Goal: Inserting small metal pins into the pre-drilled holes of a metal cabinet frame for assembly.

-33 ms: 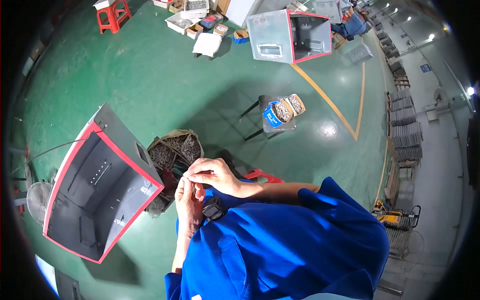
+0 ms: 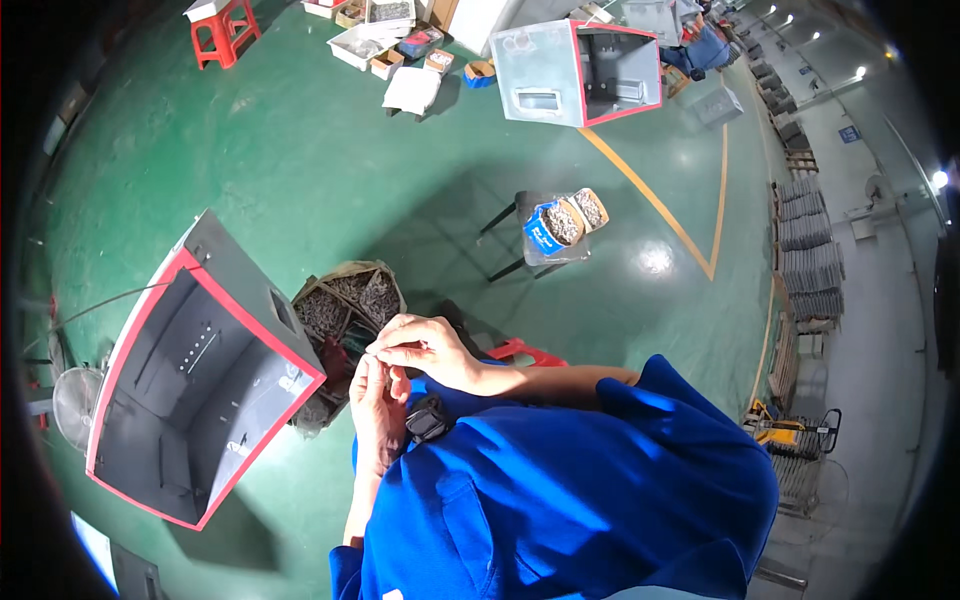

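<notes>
In front of my chest my two hands meet at the fingertips. My left hand (image 2: 377, 408) points upward, thumb and fingers pinched together. From the right, my right hand (image 2: 436, 352) comes across with its thumb and index finger pinched against the left fingertips. Whatever sits between them is too small to make out. Just beyond the hands is a divided bag-like container (image 2: 352, 300) full of small grey metal parts, partly covered by my hands. Left of it stands a grey metal cabinet (image 2: 215, 400) with its red-edged open side facing me.
A small stool (image 2: 570, 254) ahead carries open boxes (image 2: 556, 226) of small metal pieces. Farther off are another red-edged cabinet (image 2: 540, 80), trays and boxes (image 2: 362, 46), and a red stool (image 2: 226, 38). Stacked panels (image 2: 805, 245) line the right. A person (image 2: 708, 50) bends at the far right.
</notes>
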The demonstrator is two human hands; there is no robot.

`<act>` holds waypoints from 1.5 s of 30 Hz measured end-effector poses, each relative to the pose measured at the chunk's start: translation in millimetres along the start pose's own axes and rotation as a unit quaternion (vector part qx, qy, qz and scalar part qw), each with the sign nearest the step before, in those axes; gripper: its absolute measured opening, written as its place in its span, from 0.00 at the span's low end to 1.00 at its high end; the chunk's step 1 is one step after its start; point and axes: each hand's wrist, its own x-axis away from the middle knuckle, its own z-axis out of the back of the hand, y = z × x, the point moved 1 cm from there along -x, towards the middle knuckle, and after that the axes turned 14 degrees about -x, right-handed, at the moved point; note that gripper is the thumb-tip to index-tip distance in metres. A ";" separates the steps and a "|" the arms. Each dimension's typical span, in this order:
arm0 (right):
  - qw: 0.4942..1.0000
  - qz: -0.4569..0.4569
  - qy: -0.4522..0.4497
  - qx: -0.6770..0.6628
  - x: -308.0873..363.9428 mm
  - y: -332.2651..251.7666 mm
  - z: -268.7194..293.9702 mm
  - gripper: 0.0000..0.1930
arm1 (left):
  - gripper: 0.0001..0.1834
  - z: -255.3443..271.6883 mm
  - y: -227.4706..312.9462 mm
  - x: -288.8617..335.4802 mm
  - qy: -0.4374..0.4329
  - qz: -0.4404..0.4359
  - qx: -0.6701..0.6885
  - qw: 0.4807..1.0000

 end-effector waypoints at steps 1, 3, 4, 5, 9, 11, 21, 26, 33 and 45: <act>0.998 0.025 -0.011 0.051 -1.3 1.4 6.7 0.07 | 0.11 -2.0 -2.5 -3.3 -0.002 0.001 -0.009 1.000; 0.998 0.016 -0.014 0.055 -3.4 1.0 19.3 0.07 | 0.11 -5.6 -6.1 -9.8 -0.004 0.002 -0.028 1.000; 1.000 -0.019 -0.007 0.005 -3.8 -0.4 23.1 0.06 | 0.11 -7.6 -6.4 -12.1 -0.008 0.006 -0.047 0.999; 0.997 -0.054 0.000 -0.046 -4.1 -1.2 27.8 0.06 | 0.11 -10.3 -6.1 -15.2 -0.010 0.009 -0.065 0.998; 0.994 -0.100 -0.007 0.032 -13.8 -9.3 56.8 0.04 | 0.10 -21.2 -8.2 -28.9 -0.016 0.015 -0.094 0.995; 0.987 -0.085 -0.052 0.127 -31.1 -18.7 85.9 0.04 | 0.10 -31.4 -9.9 -38.1 -0.016 0.020 -0.096 0.995; 0.862 -0.021 -0.043 0.504 -229.0 -177.1 379.9 0.04 | 0.10 -109.9 -34.2 -100.7 0.017 0.044 -0.103 0.994; 0.744 -0.001 -0.061 0.665 -331.5 -252.0 465.4 0.06 | 0.10 -143.0 -50.7 -126.3 0.060 0.041 -0.079 0.994; 0.564 0.006 -0.148 0.812 -399.7 -267.9 493.0 0.07 | 0.08 -167.2 -78.5 -145.4 0.106 0.044 -0.019 0.993; 0.451 0.014 -0.377 0.809 -461.9 -233.1 449.9 0.05 | 0.08 -159.9 -80.4 -163.7 0.124 0.012 0.005 0.992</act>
